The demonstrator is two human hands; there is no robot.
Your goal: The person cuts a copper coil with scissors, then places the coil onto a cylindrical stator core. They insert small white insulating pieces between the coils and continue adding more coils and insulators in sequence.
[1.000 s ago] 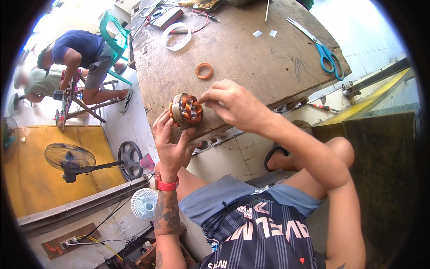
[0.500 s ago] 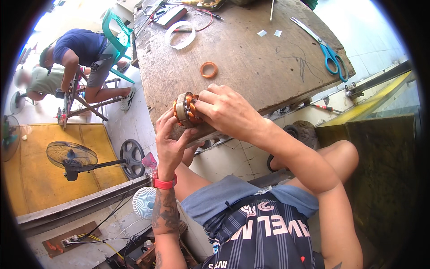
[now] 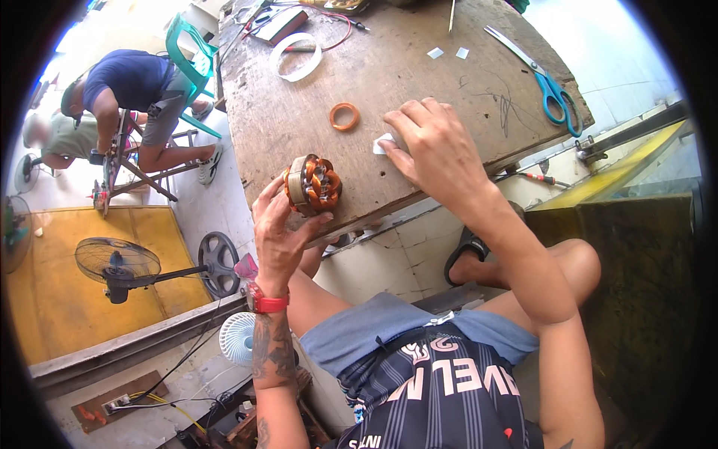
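Observation:
A motor stator [image 3: 322, 183] with copper-coloured windings and a pale metal core sits at the near left edge of the wooden table. Its near left side is gripped by my left hand [image 3: 278, 224], thumb below and fingers around the rim. Farther right, my right hand [image 3: 437, 153] is over the tabletop, fingers bent and thumb apart from them. The thumb tip touches a small white piece [image 3: 381, 144], which looks like paper or film. An orange-brown ring [image 3: 344, 117], like a roll of tape, lies just beyond the stator.
On the wooden table [image 3: 404, 63] lie blue-handled scissors [image 3: 550, 93], a white ring [image 3: 280, 60], small white squares [image 3: 435, 53] and a boxy meter with leads [image 3: 281, 27]. To the left stand a black fan [image 3: 117, 262] and a person [image 3: 134, 82] bending over a frame.
My right hand has left the stator and moved right and away from me to the small white piece. The stator, still in my left hand, is tilted slightly differently, showing more windings.

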